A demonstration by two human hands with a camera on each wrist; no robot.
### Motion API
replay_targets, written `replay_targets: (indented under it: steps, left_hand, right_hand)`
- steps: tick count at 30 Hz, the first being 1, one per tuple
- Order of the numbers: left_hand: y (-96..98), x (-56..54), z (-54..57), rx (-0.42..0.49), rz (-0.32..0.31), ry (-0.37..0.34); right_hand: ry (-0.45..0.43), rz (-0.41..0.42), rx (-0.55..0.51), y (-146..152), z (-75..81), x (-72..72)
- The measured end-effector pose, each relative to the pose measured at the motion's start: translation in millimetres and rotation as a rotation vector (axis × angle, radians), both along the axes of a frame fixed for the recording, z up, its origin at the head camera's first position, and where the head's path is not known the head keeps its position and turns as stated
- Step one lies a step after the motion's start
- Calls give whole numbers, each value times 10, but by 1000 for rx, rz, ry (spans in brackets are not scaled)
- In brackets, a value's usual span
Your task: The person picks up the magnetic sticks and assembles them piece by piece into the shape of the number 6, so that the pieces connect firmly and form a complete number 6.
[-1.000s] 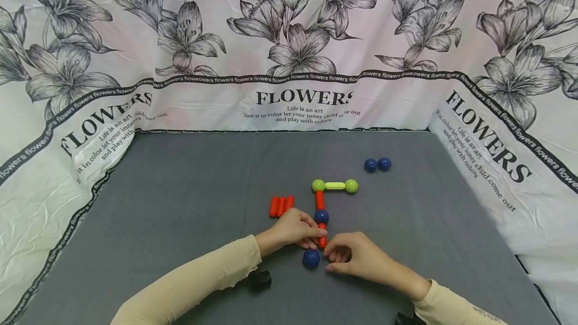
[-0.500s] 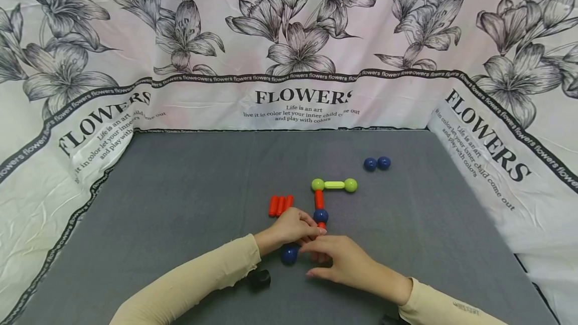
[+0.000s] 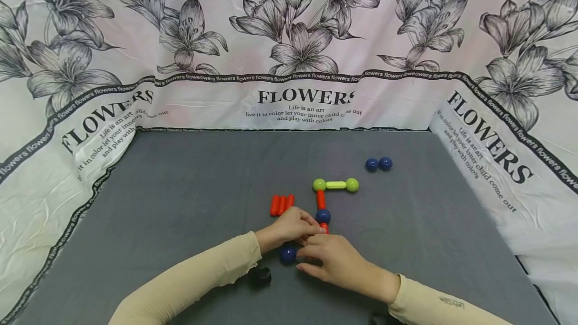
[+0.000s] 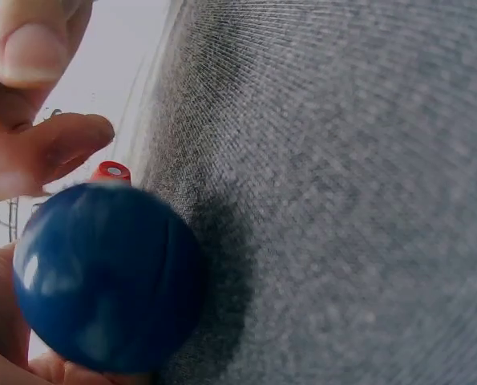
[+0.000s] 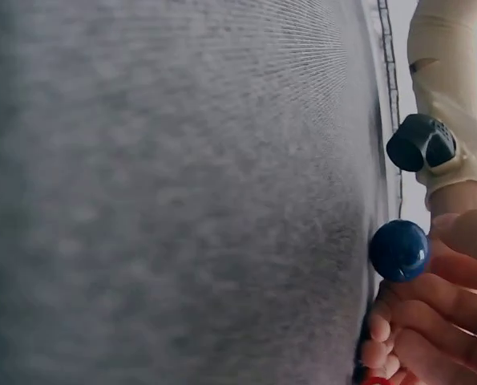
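Observation:
In the head view, my left hand (image 3: 290, 225) pinches the lower red rod (image 3: 325, 226) of a stick-and-ball chain. That rod meets a blue ball (image 3: 322, 215), with another red rod (image 3: 321, 199) above it leading to a green ball (image 3: 319, 184). A loose blue ball (image 3: 287, 255) lies on the cloth below my left wrist. My right hand (image 3: 337, 260) is just right of this ball, thumb and fingers parted, fingertips close to its side. The left wrist view has the loose ball large in front, with a red rod end (image 4: 112, 170) behind it.
A light green rod (image 3: 335, 185) joins the corner ball to a second green ball (image 3: 352, 184). Three red rods (image 3: 282, 205) lie left of the chain. Two blue balls (image 3: 378, 164) rest at the back right. A floral curtain (image 3: 302, 99) borders the grey cloth (image 3: 203, 179).
The loose blue ball has rolled left, toward my left wrist. My right hand has moved left after it, now covering the lower rod's end. My left hand stays at the rod.

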State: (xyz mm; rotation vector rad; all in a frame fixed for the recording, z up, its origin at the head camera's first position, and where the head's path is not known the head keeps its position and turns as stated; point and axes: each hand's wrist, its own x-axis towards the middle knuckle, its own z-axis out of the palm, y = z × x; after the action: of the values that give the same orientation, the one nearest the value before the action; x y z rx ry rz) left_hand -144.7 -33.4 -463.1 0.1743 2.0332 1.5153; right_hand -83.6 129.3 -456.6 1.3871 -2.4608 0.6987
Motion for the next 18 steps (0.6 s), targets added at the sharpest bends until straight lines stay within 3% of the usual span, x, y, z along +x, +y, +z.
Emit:
replay_targets:
  steps: [3,7,13,18]
  left_hand:
    - [4,0,-8,3,5,-4]
    - [9,-9,-21,13,10,-14]
    - [17,-7,-40,23,0,-16]
    - [23,-5,-41,31,-2,-20]
  right_hand:
    - [-18,-14,-33,24,-22,4]
    - [-66,-6,5,40,-46,17]
    - [31,-40,-83,67,-44,24]
    - [-16,-34,-60,126,-34,25]
